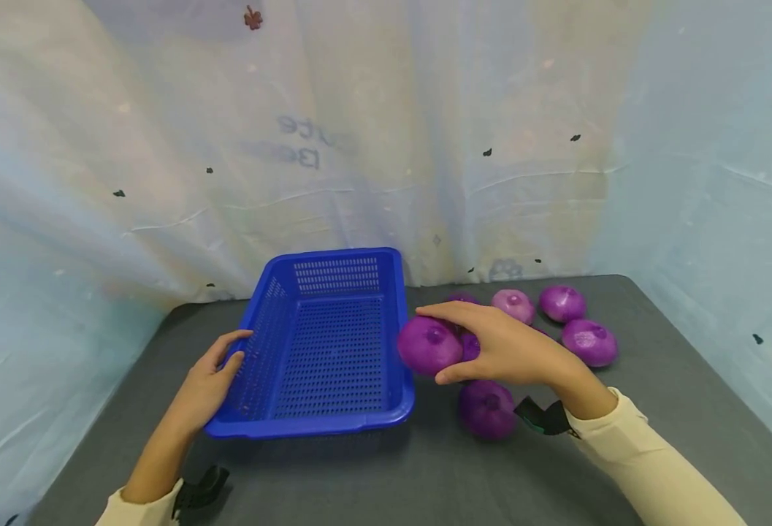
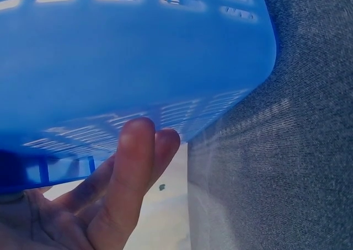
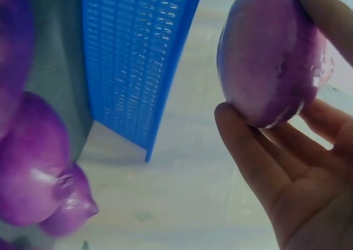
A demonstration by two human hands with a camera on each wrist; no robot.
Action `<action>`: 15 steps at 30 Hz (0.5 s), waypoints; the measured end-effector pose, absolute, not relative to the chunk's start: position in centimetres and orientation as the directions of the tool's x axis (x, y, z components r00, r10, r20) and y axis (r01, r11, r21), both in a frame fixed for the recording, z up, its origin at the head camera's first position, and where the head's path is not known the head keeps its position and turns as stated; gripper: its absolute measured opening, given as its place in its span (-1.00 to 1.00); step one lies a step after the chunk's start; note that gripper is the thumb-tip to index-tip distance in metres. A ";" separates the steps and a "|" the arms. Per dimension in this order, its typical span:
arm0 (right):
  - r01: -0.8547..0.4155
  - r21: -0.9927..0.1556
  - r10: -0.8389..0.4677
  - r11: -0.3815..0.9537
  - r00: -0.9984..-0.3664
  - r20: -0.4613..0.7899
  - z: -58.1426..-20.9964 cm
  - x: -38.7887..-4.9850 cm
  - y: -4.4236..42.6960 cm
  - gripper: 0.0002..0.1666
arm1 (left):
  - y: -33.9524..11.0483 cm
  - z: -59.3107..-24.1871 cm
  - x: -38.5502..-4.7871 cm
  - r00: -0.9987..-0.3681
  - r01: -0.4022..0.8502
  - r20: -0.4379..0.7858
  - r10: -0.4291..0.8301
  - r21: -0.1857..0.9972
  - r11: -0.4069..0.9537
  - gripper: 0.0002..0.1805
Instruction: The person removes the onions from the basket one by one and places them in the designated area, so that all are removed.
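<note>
A blue plastic basket (image 1: 310, 427) with slotted walls sits on the grey table, with nothing visible inside it. My left hand (image 1: 204, 387) holds its left rim, and in the left wrist view the fingers (image 2: 135, 167) lie along the basket's outer side (image 2: 138, 57). Just off the right rim, my right hand (image 1: 507, 343) grips a purple onion (image 1: 429, 346) between thumb and fingers, raised above the table. In the right wrist view this onion (image 3: 270, 57) is clear of the basket wall (image 3: 129, 57).
Several more purple onions lie right of the basket: one in front (image 1: 487, 409), a paler one (image 1: 513, 305), and two at the right (image 1: 562, 303). Some are partly hidden behind my right hand. A pale curtain (image 1: 386, 146) hangs behind the dark grey table (image 1: 438, 475).
</note>
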State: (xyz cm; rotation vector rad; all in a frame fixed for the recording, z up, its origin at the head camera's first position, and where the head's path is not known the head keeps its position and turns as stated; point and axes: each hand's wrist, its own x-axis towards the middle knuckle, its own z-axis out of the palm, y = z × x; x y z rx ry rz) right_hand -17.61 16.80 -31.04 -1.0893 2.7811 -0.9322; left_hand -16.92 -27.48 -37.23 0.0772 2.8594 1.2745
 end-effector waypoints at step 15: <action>-0.630 -0.505 -0.602 0.590 -0.760 0.245 -31.8 -16.3 21.1 -0.03 | -27.6 -37.3 -17.0 -0.999 0.029 0.000 0.043 0.743 0.669 -0.48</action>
